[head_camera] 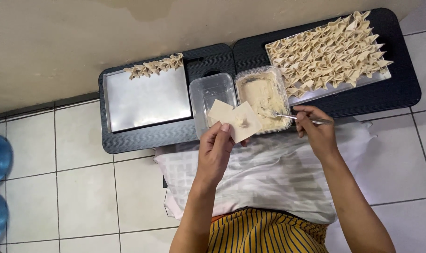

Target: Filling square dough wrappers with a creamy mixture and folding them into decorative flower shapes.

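The left hand [214, 151] pinches a square dough wrapper [235, 120] by its near corner, a dab of filling on it. Just to its right, the right hand [316, 133] closes its fingers round a spoon [298, 117] whose tip dips into the tub of filling [264, 97]. Beyond lie an empty clear tub [212, 93] and two trays of folded dumplings [328, 51].
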